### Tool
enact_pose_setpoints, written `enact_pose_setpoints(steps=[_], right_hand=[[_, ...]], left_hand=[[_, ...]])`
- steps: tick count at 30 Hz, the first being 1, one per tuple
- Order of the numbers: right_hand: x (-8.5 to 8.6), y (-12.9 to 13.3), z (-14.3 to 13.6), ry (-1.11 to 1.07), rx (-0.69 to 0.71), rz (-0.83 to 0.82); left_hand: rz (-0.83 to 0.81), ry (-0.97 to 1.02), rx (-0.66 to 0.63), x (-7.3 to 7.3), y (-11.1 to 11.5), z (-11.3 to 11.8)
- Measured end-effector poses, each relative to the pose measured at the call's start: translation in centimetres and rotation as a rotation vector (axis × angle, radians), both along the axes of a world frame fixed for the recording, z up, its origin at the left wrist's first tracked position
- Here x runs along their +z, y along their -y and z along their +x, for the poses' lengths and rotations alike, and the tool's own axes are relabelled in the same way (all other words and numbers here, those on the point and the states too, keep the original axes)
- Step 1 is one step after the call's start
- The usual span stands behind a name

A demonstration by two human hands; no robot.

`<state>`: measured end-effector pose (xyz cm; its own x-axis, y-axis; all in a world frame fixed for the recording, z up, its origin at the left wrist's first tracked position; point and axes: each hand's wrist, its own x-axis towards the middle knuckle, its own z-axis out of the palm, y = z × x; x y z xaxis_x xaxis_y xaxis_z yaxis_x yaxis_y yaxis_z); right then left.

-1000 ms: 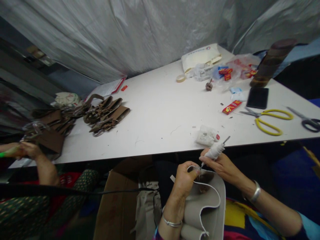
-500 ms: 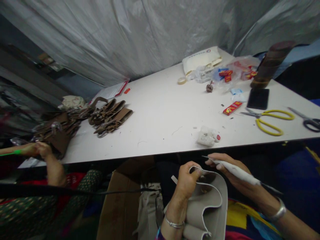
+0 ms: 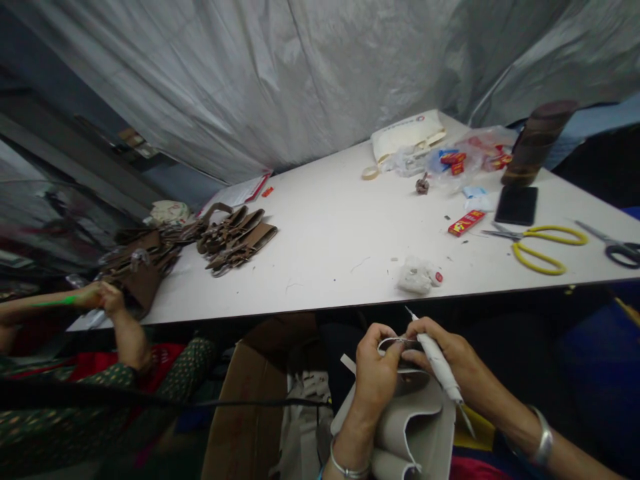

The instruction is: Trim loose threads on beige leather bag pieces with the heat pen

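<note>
A light grey piece with curved, looped compartments hangs below the table's front edge. My left hand pinches its upper edge. Close beside it, my right hand has thumb and fingers closed at the same edge, and a white-wrapped tool with a thin pointed tip at each end rests in its grip. The fingertips of both hands nearly meet, and what lies between them is partly hidden.
On the white table are yellow-handled scissors, black-handled scissors, a phone, a bottle, a red box and brown pieces. A cardboard box stands below. Another person's hands work at left.
My right hand has moved left to the grey piece's edge beside my left hand. The white-wrapped tool has turned steeper in it. The view has shifted slightly.
</note>
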<state>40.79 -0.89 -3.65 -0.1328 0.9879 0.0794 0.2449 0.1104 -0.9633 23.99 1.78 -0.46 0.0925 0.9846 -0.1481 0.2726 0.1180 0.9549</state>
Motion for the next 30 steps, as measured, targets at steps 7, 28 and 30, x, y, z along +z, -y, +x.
enact_pose_setpoints(steps=[7,28,30], right_hand=[[0.7,0.0,-0.2,0.004,-0.003,-0.009],[0.6,0.0,-1.1,0.048,0.053,0.197],[0.4,-0.1,-1.1,0.047,0.053,0.189]], left_hand=[[0.016,0.011,-0.048,-0.1,0.7,-0.4],[-0.034,0.162,-0.031,-1.8,0.6,-0.6],[-0.027,0.166,-0.022,-1.8,0.7,-0.5]])
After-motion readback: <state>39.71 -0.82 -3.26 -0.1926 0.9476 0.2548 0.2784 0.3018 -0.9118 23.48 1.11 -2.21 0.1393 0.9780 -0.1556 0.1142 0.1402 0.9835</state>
